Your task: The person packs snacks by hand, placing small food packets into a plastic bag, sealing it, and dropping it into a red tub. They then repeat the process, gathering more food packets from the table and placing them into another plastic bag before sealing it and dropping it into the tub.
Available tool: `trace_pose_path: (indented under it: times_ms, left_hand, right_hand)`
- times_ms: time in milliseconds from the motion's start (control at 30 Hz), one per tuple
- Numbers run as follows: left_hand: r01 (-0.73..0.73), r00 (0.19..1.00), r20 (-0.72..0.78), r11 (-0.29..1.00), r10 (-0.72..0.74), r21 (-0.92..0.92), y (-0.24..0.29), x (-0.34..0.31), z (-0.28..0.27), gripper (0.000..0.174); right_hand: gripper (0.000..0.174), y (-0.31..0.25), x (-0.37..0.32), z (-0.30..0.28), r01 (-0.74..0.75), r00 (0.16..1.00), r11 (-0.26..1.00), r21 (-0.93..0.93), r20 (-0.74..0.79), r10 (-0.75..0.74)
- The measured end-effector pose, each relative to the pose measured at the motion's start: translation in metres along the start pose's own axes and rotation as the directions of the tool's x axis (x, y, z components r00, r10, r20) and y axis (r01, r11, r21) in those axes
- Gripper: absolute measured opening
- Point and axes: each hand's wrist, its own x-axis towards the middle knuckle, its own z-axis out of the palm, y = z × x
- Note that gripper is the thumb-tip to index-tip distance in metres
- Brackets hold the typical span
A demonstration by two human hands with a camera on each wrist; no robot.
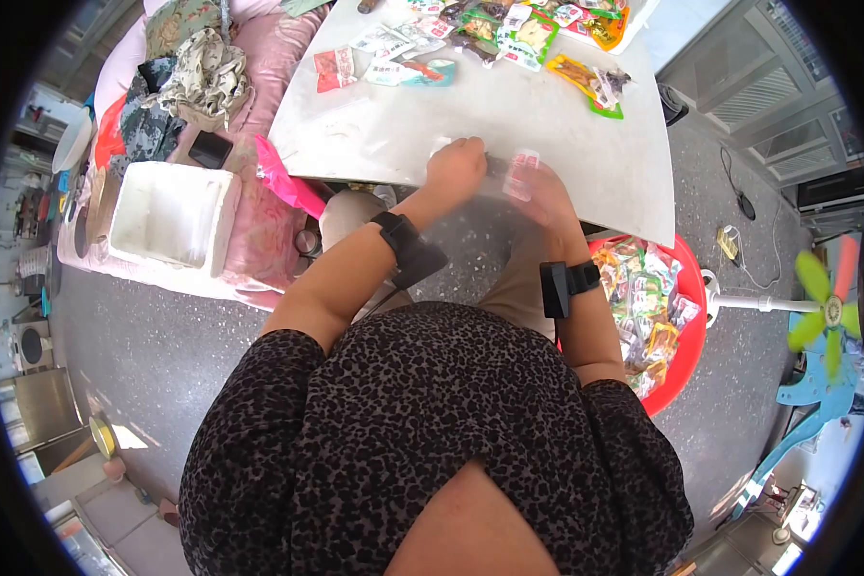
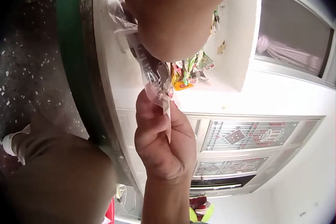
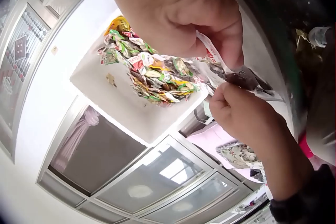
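Observation:
Both hands hold a small plastic packet (image 1: 495, 165) with clear film and dark contents, just above the near edge of the table. My left hand (image 1: 456, 171) has its fingers curled on one end of it. My right hand (image 1: 544, 195) pinches the other end, where a flap with white and red print stands up. In the left wrist view the packet (image 2: 151, 71) stretches between the two hands, its dark middle showing. The right wrist view shows the right hand (image 3: 210, 24) gripping a pale strip of film, with the left hand (image 3: 247, 111) close beside it.
Several snack packets (image 1: 408, 72) lie on the white table (image 1: 355, 144). A white foam box (image 3: 121, 103) of packets stands at its far side. To the right, a red basin (image 1: 693, 331) holds many packets. An empty-looking foam box (image 1: 173, 216) sits on the bed at left.

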Motion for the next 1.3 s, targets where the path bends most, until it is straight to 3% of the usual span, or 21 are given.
trace_pose_path:
  times_ms: [200,267,300,400,500,600,700,800,900,933,967,1067,1167,1300]
  left_hand:
    - [-0.014,1.0,0.014,0.999,0.015,-0.04,0.008,0.004,0.002,0.012]
    - [0.029,0.999,0.034,0.999,-0.028,-0.032,0.014,0.006,-0.005,0.013]
    - [0.051,0.998,0.045,0.998,-0.05,-0.028,0.016,0.007,-0.008,0.013]
    - [0.02,1.0,0.02,0.998,-0.019,-0.053,0.016,0.009,-0.004,0.015]
    - [0.077,0.995,0.063,0.996,-0.073,-0.048,0.02,0.012,-0.001,0.015]
    - [0.157,0.985,0.085,0.987,-0.152,-0.047,0.015,0.015,-0.002,0.015]
    - [0.117,0.993,0.037,0.991,-0.115,-0.058,0.007,0.012,0.001,0.013]
    - [-0.027,1.0,0.002,0.999,0.027,-0.016,-0.002,0.006,0.006,0.009]
    - [-0.132,0.991,-0.016,0.989,0.133,0.064,-0.014,0.001,0.017,0.006]
    - [-0.165,0.986,-0.011,0.983,0.167,0.081,-0.017,-0.001,0.019,0.006]
    - [-0.197,0.98,-0.005,0.976,0.198,0.098,-0.019,-0.002,0.019,0.006]
    - [-0.245,0.969,-0.008,0.962,0.248,0.118,-0.02,-0.004,0.019,0.005]
    - [-0.242,0.97,-0.002,0.967,0.243,0.084,-0.02,-0.005,0.019,0.005]
    - [-0.205,0.978,0.027,0.978,0.205,0.039,-0.02,-0.004,0.017,0.005]
  right_hand:
    - [0.016,0.007,0.006,0.035,-0.023,1.0,0.999,0.042,-0.015,0.023]
    - [0.015,-0.006,0.003,0.039,-0.122,0.99,0.94,-0.318,-0.101,0.095]
    - [0.015,-0.01,0.004,0.037,-0.177,0.981,0.858,-0.481,-0.152,0.117]
    - [0.013,-0.017,0.011,0.032,-0.054,0.971,0.524,-0.85,-0.168,-0.173]
    - [0.013,-0.004,0.032,0.035,0.174,0.953,0.031,-0.984,0.16,-0.256]
    - [0.016,-0.01,0.029,0.052,0.044,0.993,0.458,-0.888,-0.01,-0.115]
    - [0.019,-0.001,0.048,0.03,0.11,0.99,0.566,-0.817,0.039,-0.137]
    - [0.022,-0.031,0.026,0.022,0.057,0.969,0.695,-0.717,-0.128,-0.211]
    - [0.025,-0.053,0.043,-0.028,0.111,0.851,0.545,-0.831,-0.204,-0.484]
    - [0.026,-0.062,0.048,-0.044,0.093,0.779,0.418,-0.904,-0.195,-0.596]
    - [0.028,-0.072,0.053,-0.061,0.057,0.697,0.285,-0.957,-0.166,-0.697]
    - [0.032,-0.099,0.071,-0.102,-0.128,0.535,0.077,-0.989,-0.134,-0.834]
    - [0.039,-0.124,0.087,-0.107,-0.222,0.419,0.116,-0.968,-0.202,-0.885]
    - [0.042,-0.149,0.107,-0.09,-0.442,0.47,0.069,-0.895,-0.296,-0.832]
